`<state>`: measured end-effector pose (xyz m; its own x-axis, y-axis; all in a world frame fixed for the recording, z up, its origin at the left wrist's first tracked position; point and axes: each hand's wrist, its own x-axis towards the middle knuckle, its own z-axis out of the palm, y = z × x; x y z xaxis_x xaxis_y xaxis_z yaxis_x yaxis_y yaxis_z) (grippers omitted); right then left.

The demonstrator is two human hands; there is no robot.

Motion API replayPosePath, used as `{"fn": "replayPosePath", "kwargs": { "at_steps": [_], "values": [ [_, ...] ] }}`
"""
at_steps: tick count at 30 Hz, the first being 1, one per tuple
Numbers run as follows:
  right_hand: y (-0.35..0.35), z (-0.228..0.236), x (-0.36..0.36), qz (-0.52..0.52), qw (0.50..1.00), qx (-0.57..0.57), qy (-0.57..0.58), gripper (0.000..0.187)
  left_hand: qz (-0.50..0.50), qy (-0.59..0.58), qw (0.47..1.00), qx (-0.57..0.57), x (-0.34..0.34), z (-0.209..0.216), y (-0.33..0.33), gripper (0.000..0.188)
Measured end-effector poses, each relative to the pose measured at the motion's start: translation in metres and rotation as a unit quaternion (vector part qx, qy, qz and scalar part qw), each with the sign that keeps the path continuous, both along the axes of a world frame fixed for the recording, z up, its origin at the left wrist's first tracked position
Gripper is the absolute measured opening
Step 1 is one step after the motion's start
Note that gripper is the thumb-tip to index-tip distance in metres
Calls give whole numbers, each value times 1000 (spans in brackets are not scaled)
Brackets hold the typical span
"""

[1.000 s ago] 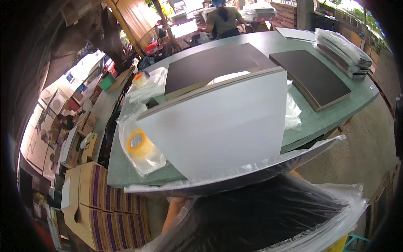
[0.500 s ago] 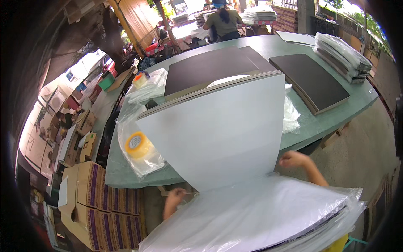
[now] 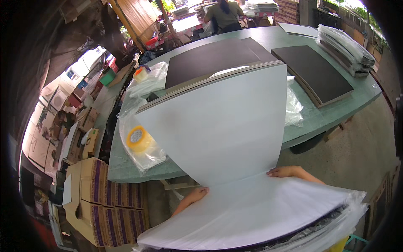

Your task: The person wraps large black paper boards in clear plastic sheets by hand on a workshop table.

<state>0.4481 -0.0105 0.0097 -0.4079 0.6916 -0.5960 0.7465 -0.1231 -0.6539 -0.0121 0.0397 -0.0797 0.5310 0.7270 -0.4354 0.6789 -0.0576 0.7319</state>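
Note:
White-faced boards (image 3: 218,122) lean in a thick stack at the near edge of the table, their pale side toward me. Against their lower edge lies a white board in a clear plastic bag (image 3: 252,210), on top of other bagged boards close to my body. My left hand (image 3: 198,194) is closed on the left corner of the bag's far edge. At the right corner of that same edge, my right hand (image 3: 283,171) pinches the plastic, thumb and fingers together. The fingertips are partly hidden by the film.
On the green table (image 3: 310,134) are black boards (image 3: 312,73), a yellow tape roll (image 3: 139,138) on clear plastic, and bagged boards (image 3: 344,50) at far right. Cartons (image 3: 105,201) are stacked at lower left. Another person (image 3: 224,17) sits beyond the table.
Both hands have come inward onto the bag's far corners from its sides, where they were apart from it. The plastic now lies flatter along that edge.

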Motion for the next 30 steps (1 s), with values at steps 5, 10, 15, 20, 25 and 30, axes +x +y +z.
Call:
{"fn": "replayPosePath", "kwargs": {
  "at_steps": [5,10,15,20,25,30],
  "values": [
    [46,128,2,191,977,-13,-88,42,-113,136,978,110,29,160,20,32],
    [24,227,-57,445,753,-167,455,46,-234,-88,967,-51,85,313,-15,34],
    [-5,88,-54,218,958,-119,143,55,-270,-35,959,-78,96,181,-18,38],
    [8,14,3,87,991,-75,-74,66,-201,83,976,-10,58,115,13,32],
    [60,133,-92,192,964,138,122,62,20,-193,974,118,153,292,13,19],
    [41,167,-149,50,848,365,382,45,-106,-350,835,410,168,328,-8,25]
  ]
}}
